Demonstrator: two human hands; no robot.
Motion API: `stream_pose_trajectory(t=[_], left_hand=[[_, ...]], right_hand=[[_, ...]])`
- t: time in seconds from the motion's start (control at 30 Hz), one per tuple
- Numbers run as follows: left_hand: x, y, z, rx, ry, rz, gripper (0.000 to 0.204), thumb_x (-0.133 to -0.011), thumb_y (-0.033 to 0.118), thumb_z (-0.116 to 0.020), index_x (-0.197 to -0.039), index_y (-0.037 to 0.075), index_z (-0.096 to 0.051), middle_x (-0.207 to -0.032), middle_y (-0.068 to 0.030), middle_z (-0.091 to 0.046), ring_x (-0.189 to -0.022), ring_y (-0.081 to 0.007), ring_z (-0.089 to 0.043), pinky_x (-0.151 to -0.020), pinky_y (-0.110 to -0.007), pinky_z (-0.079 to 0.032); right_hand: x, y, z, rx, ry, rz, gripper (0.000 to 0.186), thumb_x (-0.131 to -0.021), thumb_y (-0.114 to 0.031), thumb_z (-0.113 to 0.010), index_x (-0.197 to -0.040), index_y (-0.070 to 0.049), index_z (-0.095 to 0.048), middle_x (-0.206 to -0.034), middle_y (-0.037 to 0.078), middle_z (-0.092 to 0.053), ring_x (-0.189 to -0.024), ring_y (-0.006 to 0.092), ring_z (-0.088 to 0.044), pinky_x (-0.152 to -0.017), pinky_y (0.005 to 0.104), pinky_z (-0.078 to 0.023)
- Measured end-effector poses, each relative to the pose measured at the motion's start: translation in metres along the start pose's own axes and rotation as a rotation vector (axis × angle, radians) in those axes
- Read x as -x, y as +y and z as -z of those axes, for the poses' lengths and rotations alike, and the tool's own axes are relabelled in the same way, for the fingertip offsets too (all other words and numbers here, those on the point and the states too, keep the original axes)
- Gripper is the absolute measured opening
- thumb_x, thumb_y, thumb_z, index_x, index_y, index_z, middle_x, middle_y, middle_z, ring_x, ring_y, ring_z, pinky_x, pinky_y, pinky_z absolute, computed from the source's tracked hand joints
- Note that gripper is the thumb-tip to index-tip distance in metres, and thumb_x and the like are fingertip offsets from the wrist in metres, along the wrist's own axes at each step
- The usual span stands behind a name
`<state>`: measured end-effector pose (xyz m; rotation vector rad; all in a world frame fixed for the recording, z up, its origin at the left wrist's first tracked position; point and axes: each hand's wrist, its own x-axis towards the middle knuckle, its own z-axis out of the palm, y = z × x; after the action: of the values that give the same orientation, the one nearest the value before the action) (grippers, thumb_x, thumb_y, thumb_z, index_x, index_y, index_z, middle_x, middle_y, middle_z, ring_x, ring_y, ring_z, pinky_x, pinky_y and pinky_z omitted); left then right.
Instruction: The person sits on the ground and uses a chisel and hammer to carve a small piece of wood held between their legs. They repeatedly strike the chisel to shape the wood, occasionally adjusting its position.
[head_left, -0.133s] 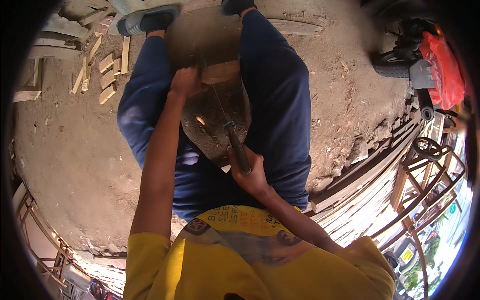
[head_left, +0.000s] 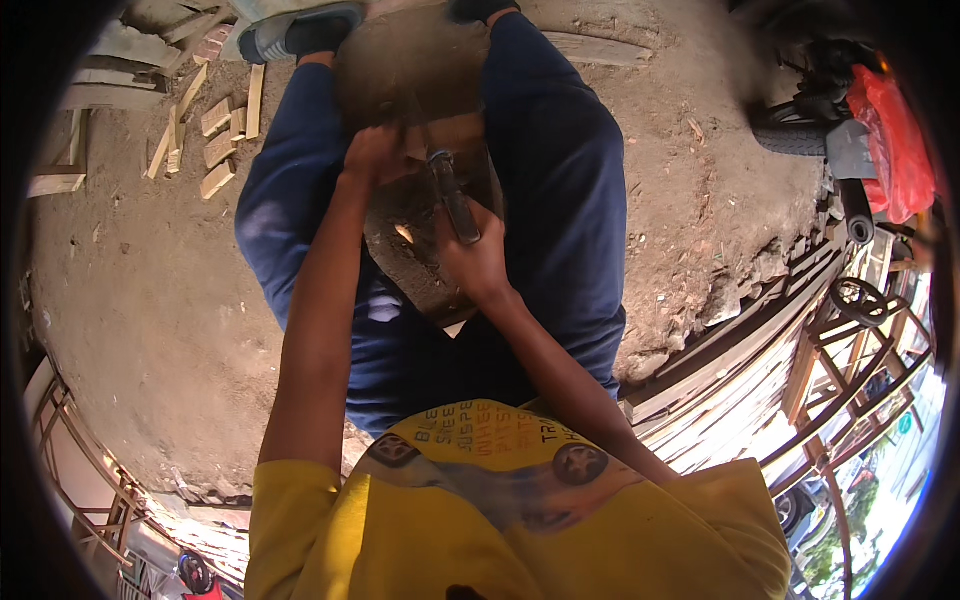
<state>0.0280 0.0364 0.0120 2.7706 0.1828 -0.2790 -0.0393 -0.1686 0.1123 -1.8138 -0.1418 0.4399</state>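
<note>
I sit with my legs apart above the dirt floor. Between my knees lies a light wooden piece (head_left: 452, 135), gripped near its left end by my left hand (head_left: 372, 152), whose fingers are partly hidden. My right hand (head_left: 468, 240) is closed round the dark handle of a hand saw (head_left: 450, 195). The thin blade runs forward from the handle over the wood, beside my left hand, and is blurred, so I cannot tell if it is in the cut.
Short cut wood blocks (head_left: 218, 150) lie on the floor at left. At the upper right are a tire (head_left: 785, 140), a red plastic bag (head_left: 890, 150) and a dark roll (head_left: 857, 210). Long planks (head_left: 720, 340) and a wooden frame with a wheel (head_left: 858, 300) stand at lower right.
My right hand and the saw have moved forward, away from my body, toward the wood. My left hand stays at the wood, shifted only slightly.
</note>
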Motion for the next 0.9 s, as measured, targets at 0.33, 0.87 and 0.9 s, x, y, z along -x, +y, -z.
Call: stream_pose_trajectory(t=[0.33,0.87,0.9], left_hand=[[0.018,0.013,-0.028,0.041,-0.068,-0.062,0.065,-0.065,0.035,-0.079,-0.115,0.004,-0.053,-0.103,-0.0199,-0.066,-0.095,-0.0369,-0.064,-0.083,-0.046,-0.052],[0.02,0.008,-0.03,0.003,-0.045,-0.055,0.069,-0.068,0.039,-0.077,-0.12,0.004,-0.05,-0.094,-0.0198,-0.068,-0.09,-0.0377,-0.066,-0.081,-0.045,-0.053],[0.023,0.011,-0.028,-0.002,-0.029,-0.057,0.068,-0.068,0.039,-0.077,-0.12,0.004,-0.05,-0.094,-0.0199,-0.068,-0.09,-0.0377,-0.066,-0.08,-0.045,-0.053]], right_hand=[[0.044,0.015,0.013,0.094,0.006,0.06,0.017,-0.09,-0.006,-0.06,-0.076,0.003,-0.055,-0.057,0.006,-0.053,-0.056,0.005,-0.049,-0.05,0.0285,-0.041],[0.037,-0.008,0.004,0.18,-0.068,-0.099,0.01,-0.089,-0.004,-0.059,-0.085,0.004,-0.059,-0.058,0.008,-0.055,-0.054,0.0059,-0.054,-0.048,0.0285,-0.043],[0.059,-0.008,0.016,0.163,-0.052,-0.095,0.01,-0.089,-0.004,-0.059,-0.085,0.004,-0.059,-0.058,0.008,-0.055,-0.054,0.006,-0.054,-0.048,0.0284,-0.043]])
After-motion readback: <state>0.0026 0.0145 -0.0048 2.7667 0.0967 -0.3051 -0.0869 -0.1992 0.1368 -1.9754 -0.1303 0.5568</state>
